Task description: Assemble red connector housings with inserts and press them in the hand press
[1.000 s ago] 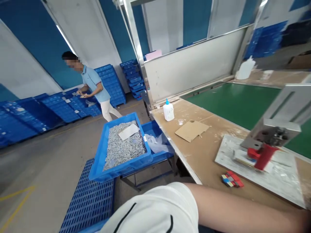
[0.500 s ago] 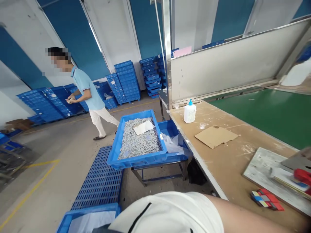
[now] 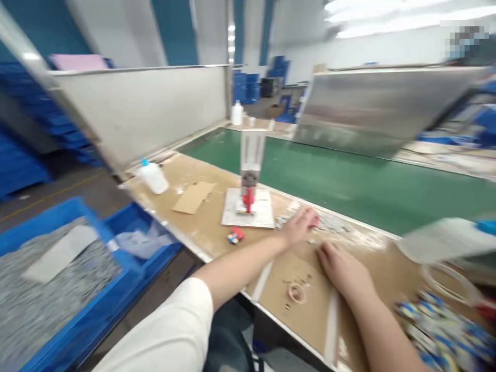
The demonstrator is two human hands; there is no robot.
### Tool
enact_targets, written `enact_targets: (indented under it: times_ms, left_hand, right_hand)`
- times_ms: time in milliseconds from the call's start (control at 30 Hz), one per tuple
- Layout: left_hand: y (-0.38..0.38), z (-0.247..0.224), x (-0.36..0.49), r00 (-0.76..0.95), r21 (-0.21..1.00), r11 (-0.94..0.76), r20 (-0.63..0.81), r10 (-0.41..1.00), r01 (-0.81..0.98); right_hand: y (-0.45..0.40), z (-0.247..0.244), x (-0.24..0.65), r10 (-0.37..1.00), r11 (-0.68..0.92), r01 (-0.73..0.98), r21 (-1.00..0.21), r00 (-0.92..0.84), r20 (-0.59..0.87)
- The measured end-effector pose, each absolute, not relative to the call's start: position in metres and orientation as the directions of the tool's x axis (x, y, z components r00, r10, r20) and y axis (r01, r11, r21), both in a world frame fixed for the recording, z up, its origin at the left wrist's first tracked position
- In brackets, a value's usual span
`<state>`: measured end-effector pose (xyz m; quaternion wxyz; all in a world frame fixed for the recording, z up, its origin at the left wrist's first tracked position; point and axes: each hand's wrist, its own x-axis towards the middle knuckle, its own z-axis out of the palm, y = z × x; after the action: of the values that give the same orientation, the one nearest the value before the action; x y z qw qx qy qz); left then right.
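Note:
My left hand (image 3: 299,227) reaches over the workbench, fingers bent around a small red piece (image 3: 315,221), blurred. Small grey-white pieces (image 3: 334,223) lie scattered around its fingertips. Lower and to the right, my right hand (image 3: 343,266) rests near the bench top with its fingers curled in; motion blur hides whether anything is in them. Left of my left hand stands a press-like fixture with a red part (image 3: 248,199) on a pale board (image 3: 228,213). A red, blue and white block cluster (image 3: 235,235) lies in front of that board.
A small ring-shaped dish (image 3: 296,293) sits near the bench's front edge. On the right are a heap of blue-and-white pieces (image 3: 445,330) and a large translucent bottle (image 3: 437,240). A white glue bottle (image 3: 155,178), cardboard (image 3: 194,198) and a blue tray (image 3: 79,206) are left. Behind runs a green surface (image 3: 310,170).
My view has swung right, from the floor, trays and a walking person to the bench. Both my hands now show over the bench; earlier only part of an arm did.

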<state>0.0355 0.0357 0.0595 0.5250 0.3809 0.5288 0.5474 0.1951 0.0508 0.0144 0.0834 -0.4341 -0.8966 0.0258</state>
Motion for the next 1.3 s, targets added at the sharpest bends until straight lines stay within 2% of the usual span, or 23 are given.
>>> enact_targets:
  times_ms: [67, 133, 300, 400, 467, 567, 667, 933, 1300]
  left_hand:
    - [0.047, 0.049, 0.041, -0.157, 0.973, 0.113, -0.146, 0.977, -0.199]
    - [0.051, 0.038, 0.033, -0.124, 0.969, 0.106, -0.136, 0.983, -0.224]
    - [0.048, 0.021, 0.021, 0.024, 0.961, 0.172, -0.171, 0.985, -0.215]
    - [0.048, 0.019, 0.025, 0.06, 0.977, 0.176, -0.17, 0.984, -0.122]
    - [0.049, 0.018, 0.026, 0.063, 0.986, 0.167, -0.165, 0.984, -0.022]
    - [0.047, 0.015, 0.027, 0.075, 0.985, 0.126, -0.135, 0.988, 0.118]
    - [0.043, 0.014, 0.027, 0.108, 0.975, 0.053, -0.078, 0.991, 0.214]
    - [0.036, 0.019, 0.029, 0.199, 0.919, -0.068, -0.012, 0.98, 0.389]
    - [0.036, 0.016, 0.03, 0.184, 0.903, -0.087, 0.01, 0.983, 0.42]
  right_hand:
    - [0.051, 0.013, 0.219, 0.817, 0.577, 0.815, -0.057, -0.576, 0.028]
    - [0.054, 0.012, 0.222, 0.801, 0.598, 0.801, -0.031, -0.599, -0.023]
    - [0.063, 0.007, 0.219, 0.742, 0.666, 0.737, -0.118, -0.67, -0.001]
    - [0.065, 0.005, 0.224, 0.736, 0.659, 0.699, -0.276, -0.676, 0.044]
    - [0.065, 0.006, 0.226, 0.769, 0.604, 0.652, -0.46, -0.628, 0.119]
    - [0.064, 0.007, 0.226, 0.858, 0.468, 0.471, -0.747, -0.444, 0.258]
    - [0.063, 0.008, 0.221, 0.901, 0.392, 0.299, -0.87, -0.314, 0.298]
    - [0.061, 0.007, 0.212, 0.913, 0.328, 0.224, -0.918, -0.324, 0.248]
    - [0.057, 0.002, 0.212, 0.906, 0.398, 0.387, -0.832, -0.308, 0.29]
